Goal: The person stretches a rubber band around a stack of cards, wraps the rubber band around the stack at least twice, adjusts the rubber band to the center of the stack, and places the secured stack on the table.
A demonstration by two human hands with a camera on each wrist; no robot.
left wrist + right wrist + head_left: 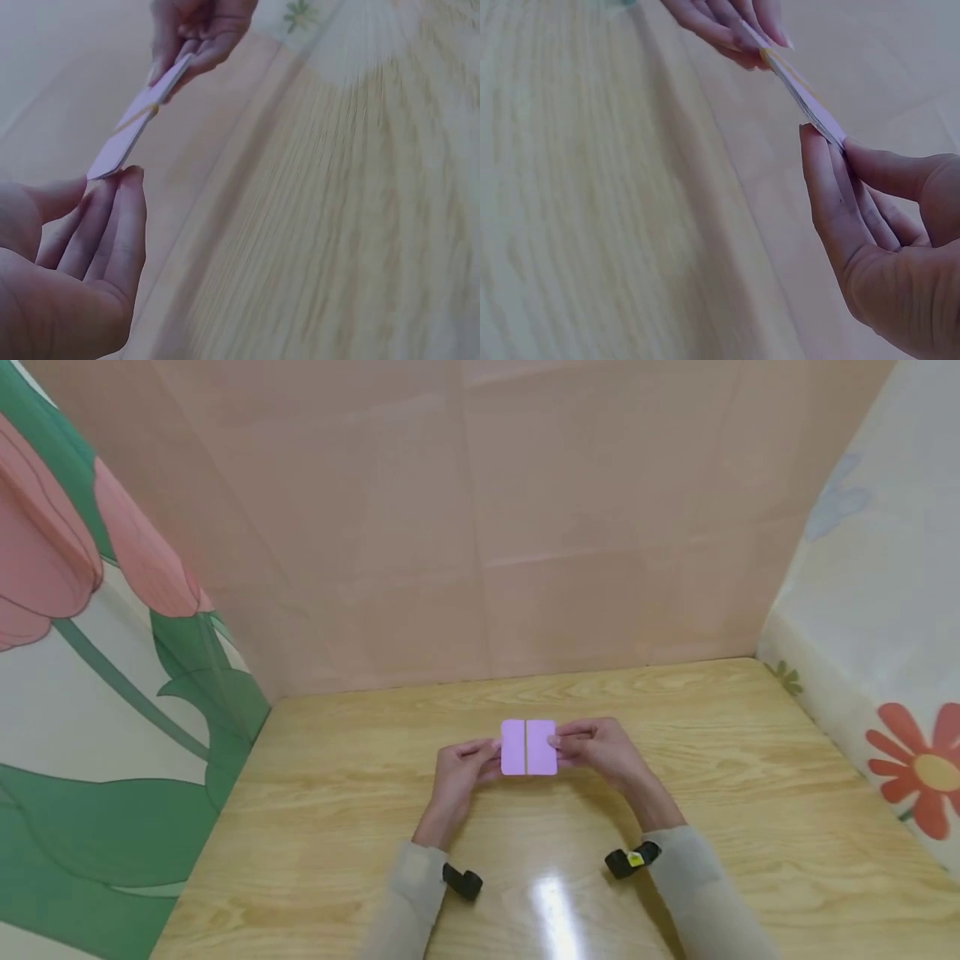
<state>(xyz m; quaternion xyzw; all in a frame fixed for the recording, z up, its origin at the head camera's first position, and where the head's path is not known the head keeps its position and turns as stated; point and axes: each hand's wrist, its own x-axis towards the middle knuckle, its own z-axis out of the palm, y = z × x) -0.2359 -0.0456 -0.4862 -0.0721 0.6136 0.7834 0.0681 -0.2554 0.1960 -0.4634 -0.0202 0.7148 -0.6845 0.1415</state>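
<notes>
A thin stack of pinkish-purple cards [542,750] with rounded corners is held up above the table. A yellowish rubber band [527,747] runs round its middle. My left hand [459,774] pinches the left edge, thumb on top and fingers beneath. At the opposite edge my right hand [606,753] holds the stack the same way. Seen almost edge-on in the right wrist view, the stack [821,114] shows several layers. The left wrist view shows the band [135,118] crossing the upper face.
The wood-grain table [337,827] spreads under both hands. A plain pinkish-brown cloth [375,527] hangs behind it. On the left is a tulip-print panel [135,693], and on the right a pale flower-print panel [885,627]. Each wrist wears a black strap [463,883].
</notes>
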